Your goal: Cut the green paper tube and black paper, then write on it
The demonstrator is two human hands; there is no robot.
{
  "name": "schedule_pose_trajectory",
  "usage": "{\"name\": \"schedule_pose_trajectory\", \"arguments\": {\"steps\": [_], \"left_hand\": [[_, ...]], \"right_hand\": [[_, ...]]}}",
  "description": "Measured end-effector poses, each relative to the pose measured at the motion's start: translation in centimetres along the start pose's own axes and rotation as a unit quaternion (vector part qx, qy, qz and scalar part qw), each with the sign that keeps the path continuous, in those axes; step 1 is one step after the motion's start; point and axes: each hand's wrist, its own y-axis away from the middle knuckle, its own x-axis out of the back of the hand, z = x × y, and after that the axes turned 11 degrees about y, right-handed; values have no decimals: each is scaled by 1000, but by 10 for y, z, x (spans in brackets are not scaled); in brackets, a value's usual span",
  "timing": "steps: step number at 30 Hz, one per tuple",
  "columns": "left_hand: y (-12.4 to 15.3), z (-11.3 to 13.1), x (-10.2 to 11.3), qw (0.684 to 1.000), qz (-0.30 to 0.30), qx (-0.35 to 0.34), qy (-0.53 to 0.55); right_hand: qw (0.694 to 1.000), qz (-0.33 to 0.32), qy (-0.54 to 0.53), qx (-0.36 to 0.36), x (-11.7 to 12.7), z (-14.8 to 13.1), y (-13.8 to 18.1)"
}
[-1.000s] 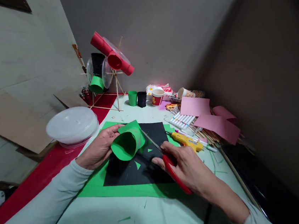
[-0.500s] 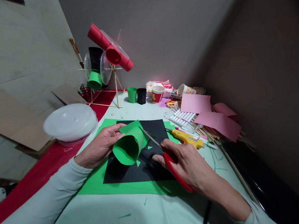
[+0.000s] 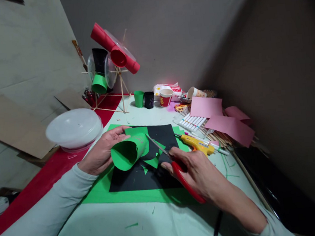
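Note:
My left hand [image 3: 102, 152] is closed round a cup wrapped in green paper [image 3: 127, 151], held on its side above a black sheet [image 3: 141, 174]. My right hand [image 3: 198, 173] grips red-handled scissors [image 3: 180, 173]; their blades point up and left and meet the green paper's edge. A loose flap of green paper [image 3: 154, 159] hangs below the blades. Small green offcuts lie on the black sheet, which rests on a larger green sheet [image 3: 103, 191].
A yellow glue gun [image 3: 196, 145], markers [image 3: 193, 122], pink paper sheets [image 3: 216, 115] and wooden sticks lie to the right. Small cups [image 3: 148, 99] stand at the back by a stick-and-cup model [image 3: 110, 68]. A clear plastic lid [image 3: 74, 128] sits at left on red paper.
My left hand turned the green cup leftward and a little down. The scissors stayed at its edge, and a larger green flap now hangs free beneath the blades.

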Motion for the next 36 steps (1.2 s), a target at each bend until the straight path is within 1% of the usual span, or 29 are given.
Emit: {"name": "schedule_pose_trajectory", "arguments": {"steps": [6, 8, 11, 16, 20, 24, 31, 36], "left_hand": [[-2, -2, 4, 999, 25, -24, -13], [0, -2, 3, 999, 26, -28, -16], [4, 0, -1, 999, 21, -29, -22], [8, 2, -6, 997, 49, -30, -55], [10, 4, -8, 997, 14, -23, -71], [10, 5, -6, 996, -12, -6, -89], [8, 8, 2, 994, -24, 0, -106], [6, 7, 6, 997, -21, -5, -67]], "right_hand": [[1000, 1, -13, 15, -1, -1, 0], [999, 7, -28, 20, -2, -2, 1], [999, 6, -36, 8, -2, -2, 1], [999, 6, -33, -2, 0, -3, 1], [999, 8, -29, 15, -1, -1, 2], [1000, -1, -19, 14, -3, 0, 3], [1000, -24, -11, 8, -1, -2, 4], [999, -21, -2, 23, 2, -3, 4]]}}
